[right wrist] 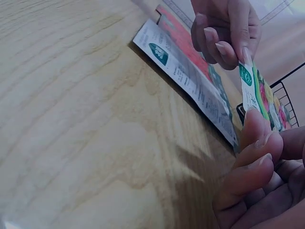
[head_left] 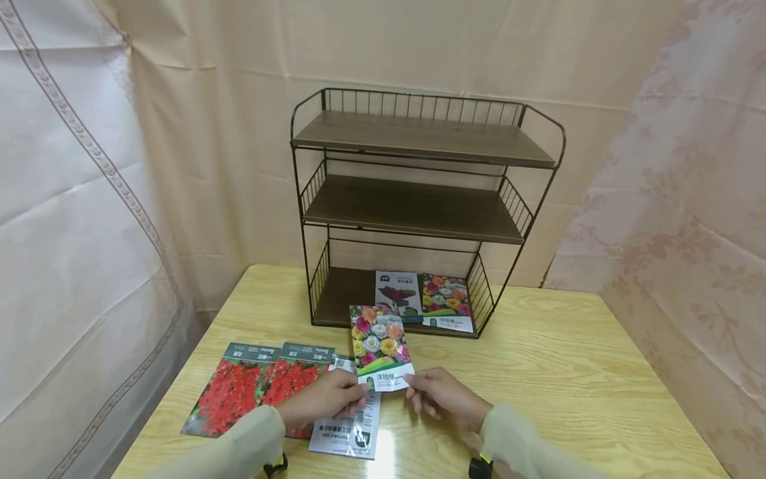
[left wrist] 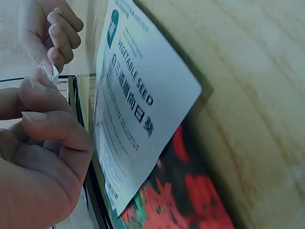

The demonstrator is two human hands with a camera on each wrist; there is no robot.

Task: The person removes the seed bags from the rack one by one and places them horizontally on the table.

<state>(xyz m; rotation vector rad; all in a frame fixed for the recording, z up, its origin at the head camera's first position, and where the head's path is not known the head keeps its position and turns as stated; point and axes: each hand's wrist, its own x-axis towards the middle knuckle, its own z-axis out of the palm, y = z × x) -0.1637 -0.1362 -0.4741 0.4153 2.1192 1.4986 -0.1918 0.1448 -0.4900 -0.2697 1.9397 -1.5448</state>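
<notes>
Both hands pinch one seed packet [head_left: 382, 342] printed with many-coloured flowers, held above the table in front of the shelf. My left hand [head_left: 328, 399] grips its lower left corner between thumb and fingers. At the lower right corner, my right hand [head_left: 439, 394] pinches the edge, its other fingers curled beneath. Under the left hand lies a white seed packet [left wrist: 128, 105] with its printed text side up. It overlaps one of two red-flower seed packets [head_left: 230, 396] on the left of the table. In the right wrist view the held packet [right wrist: 255, 90] appears nearly edge-on.
A three-tier shelf [head_left: 413, 206] with black wire sides and dark boards stands at the back of the table [head_left: 538, 359]. On its bottom tier lie a packet with a dark red plant [head_left: 397, 293] and another many-coloured flower packet [head_left: 445, 299]. Curtains [head_left: 227, 166] hang behind.
</notes>
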